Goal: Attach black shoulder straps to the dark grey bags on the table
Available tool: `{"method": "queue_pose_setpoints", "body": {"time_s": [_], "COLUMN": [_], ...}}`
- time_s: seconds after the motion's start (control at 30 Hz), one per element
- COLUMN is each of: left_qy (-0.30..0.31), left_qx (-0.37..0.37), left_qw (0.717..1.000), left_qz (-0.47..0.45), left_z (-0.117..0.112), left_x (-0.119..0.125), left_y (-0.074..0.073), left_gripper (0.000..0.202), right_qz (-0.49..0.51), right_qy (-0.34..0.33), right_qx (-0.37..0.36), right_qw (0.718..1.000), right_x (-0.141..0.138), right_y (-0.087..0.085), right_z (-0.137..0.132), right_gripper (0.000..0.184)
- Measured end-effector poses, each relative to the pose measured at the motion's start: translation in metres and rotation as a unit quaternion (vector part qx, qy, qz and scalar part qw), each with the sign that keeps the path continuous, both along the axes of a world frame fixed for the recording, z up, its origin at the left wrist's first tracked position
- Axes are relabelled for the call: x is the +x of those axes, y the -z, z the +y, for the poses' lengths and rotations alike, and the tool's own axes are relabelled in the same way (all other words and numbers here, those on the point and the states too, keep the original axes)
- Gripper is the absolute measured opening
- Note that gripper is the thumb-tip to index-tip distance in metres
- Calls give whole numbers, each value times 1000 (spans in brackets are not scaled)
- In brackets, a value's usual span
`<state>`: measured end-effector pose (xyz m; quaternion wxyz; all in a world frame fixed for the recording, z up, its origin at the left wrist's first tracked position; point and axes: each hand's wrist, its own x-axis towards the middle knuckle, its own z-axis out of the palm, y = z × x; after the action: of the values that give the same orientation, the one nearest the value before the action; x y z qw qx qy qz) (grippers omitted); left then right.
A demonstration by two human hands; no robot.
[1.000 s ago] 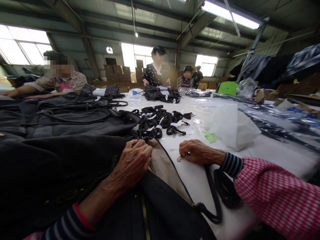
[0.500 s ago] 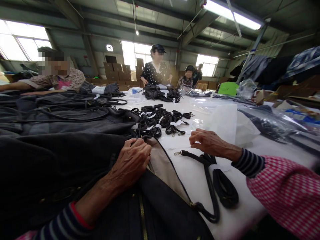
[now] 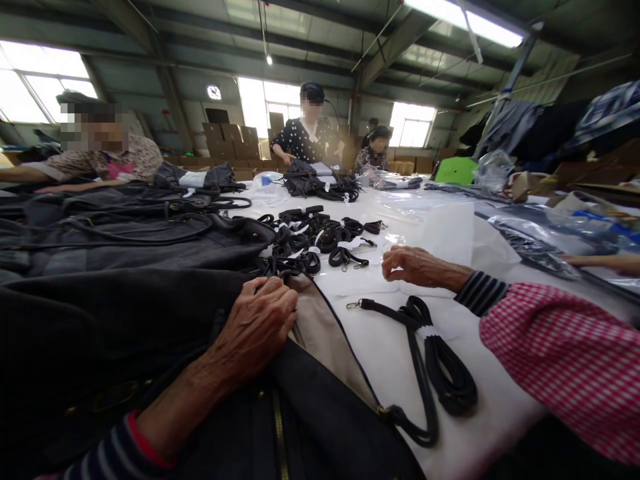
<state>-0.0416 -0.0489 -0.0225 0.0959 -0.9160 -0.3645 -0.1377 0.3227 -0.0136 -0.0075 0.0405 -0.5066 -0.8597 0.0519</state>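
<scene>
A dark bag (image 3: 320, 393) with its zip open lies before me, and its beige lining (image 3: 320, 310) shows. My left hand (image 3: 263, 317) is closed on the bag's top edge at the far end of the opening. Over the white table, beyond a bundled black strap (image 3: 450, 373), is my right hand (image 3: 415, 265). Its fingers are curled together; whatever they may hold is too small or hidden to make out. The strap is tied with a white band, and a metal clasp (image 3: 354, 305) sits at its loose end. A black handle loop (image 3: 417, 433) lies by the zip's near end.
Several bundled straps (image 3: 325, 237) lie mid-table. More dark bags (image 3: 125, 233) are stacked at left. Clear plastic and a white sheet (image 3: 450, 230) spread at right. Several people work around the table; another person's forearm (image 3: 607, 263) reaches in at right.
My right hand has moved slightly away from me, off the bundled strap. Another person's forearm has come in at the right edge. My left hand stays on the bag's edge.
</scene>
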Motion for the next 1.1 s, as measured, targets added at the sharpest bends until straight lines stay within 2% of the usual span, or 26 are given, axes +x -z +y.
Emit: {"method": "queue_pose_setpoints", "body": {"time_s": [0.37, 0.77, 0.93, 1.1], "left_qy": [10, 0, 0, -2], "left_qx": [3, -16, -9, -6], "left_qw": [1000, 1000, 1000, 1000], "left_qz": [-7, 1, 6, 5], "left_z": [0, 0, -1, -1], "left_x": [0, 0, 0, 0], "left_y": [0, -2, -2, -1], "left_gripper": [18, 15, 17, 18], "right_qz": [44, 73, 66, 72], "right_qy": [-97, -96, -123, -116], "right_qx": [10, 32, 49, 50], "right_qw": [994, 992, 989, 989], "right_x": [-2, 6, -1, -10], "right_y": [12, 17, 17, 16], "right_z": [10, 17, 17, 22], "right_gripper": [19, 19, 23, 20]}}
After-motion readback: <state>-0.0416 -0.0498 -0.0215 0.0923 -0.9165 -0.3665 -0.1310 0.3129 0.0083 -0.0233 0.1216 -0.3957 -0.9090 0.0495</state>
